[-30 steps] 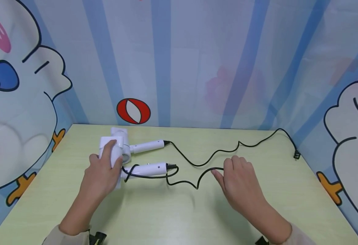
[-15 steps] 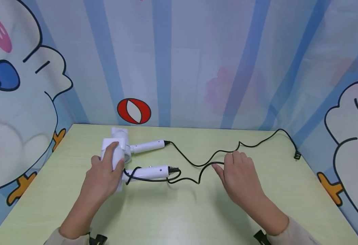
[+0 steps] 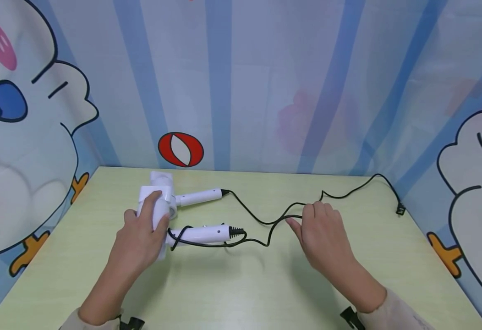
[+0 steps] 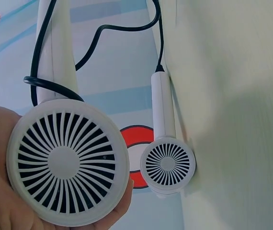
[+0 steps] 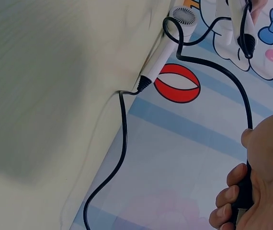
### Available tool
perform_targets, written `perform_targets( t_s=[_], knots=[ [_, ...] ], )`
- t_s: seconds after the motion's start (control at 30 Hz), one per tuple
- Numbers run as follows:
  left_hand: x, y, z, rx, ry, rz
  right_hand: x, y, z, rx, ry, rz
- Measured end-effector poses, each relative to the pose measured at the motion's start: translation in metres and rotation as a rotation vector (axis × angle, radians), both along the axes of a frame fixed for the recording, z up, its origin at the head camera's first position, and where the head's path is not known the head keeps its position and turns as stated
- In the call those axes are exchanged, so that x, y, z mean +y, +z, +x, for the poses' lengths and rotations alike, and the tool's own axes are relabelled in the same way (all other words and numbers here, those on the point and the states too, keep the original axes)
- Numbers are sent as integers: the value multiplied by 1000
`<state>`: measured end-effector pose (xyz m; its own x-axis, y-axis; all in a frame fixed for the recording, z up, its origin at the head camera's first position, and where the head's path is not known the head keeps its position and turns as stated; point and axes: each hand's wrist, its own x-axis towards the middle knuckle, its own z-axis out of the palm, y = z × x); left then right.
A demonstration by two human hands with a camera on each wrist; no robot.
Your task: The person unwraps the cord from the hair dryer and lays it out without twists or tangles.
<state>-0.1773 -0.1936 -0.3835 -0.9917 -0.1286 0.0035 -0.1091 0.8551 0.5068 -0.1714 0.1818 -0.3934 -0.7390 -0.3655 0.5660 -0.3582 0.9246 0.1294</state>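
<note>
My left hand [image 3: 138,240] grips a white hair dryer [image 3: 208,234] by its head, the handle pointing right. Its black cord loops around that handle; in the left wrist view the round slatted grille [image 4: 63,163] faces the camera. My right hand [image 3: 325,240] holds the far end of this cord, fingers curled around the black plug [image 5: 243,199]. Between the hands the cord [image 5: 237,81] hangs in a wavy line. Behind the held dryer, a second white hair dryer [image 3: 199,197] lies on the table, its handle also toward the right.
The second dryer's black cord [image 3: 348,194] runs along the back of the pale table [image 3: 232,293] to a plug [image 3: 400,209] at the right edge. A blue striped backdrop [image 3: 249,91] with cartoon figures rises around the back and sides.
The held dryer has shifted slightly right and toward me. My right hand has moved a little farther back, so the held cord now overlaps the other cord in the head view.
</note>
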Motion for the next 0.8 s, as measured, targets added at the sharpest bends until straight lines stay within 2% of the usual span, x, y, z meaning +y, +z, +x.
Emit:
perform_targets(
  t_s=[0.57, 0.8],
  knots=[
    [3, 4, 9, -3, -22, -1, -2, 5, -7, -18, -55, 38],
    [5, 5, 12, -13, -37, 3, -2, 5, -10, -8, -52, 43]
  ],
)
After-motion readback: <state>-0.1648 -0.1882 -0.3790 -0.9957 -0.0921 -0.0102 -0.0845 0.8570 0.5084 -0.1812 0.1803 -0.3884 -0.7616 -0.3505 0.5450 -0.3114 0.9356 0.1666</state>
